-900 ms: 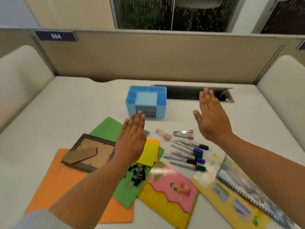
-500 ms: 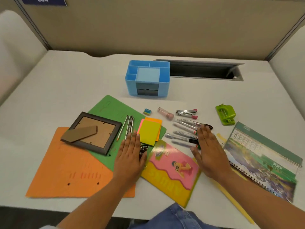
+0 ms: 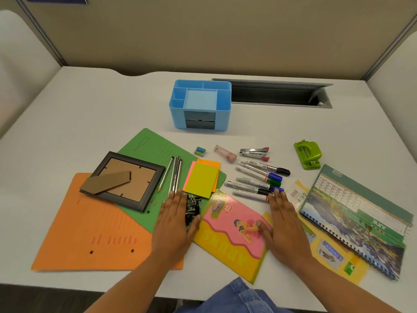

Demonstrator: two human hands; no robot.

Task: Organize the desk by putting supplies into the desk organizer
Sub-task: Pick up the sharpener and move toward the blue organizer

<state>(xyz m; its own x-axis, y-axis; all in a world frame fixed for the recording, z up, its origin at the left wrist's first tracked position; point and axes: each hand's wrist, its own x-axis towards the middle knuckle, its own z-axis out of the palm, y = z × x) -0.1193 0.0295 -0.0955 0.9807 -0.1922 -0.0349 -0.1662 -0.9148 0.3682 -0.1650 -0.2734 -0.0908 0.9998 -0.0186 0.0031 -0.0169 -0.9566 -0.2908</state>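
I have both hands flat and holding nothing, left hand (image 3: 174, 219) beside the binder clips (image 3: 192, 208), right hand (image 3: 283, 224) just below the markers (image 3: 259, 179), because the blue organizer (image 3: 199, 107) stands unfilled behind the supplies.

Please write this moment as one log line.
phase: start | left hand: flat, open, beside binder clips | right hand: flat, open, near markers | desk organizer: empty
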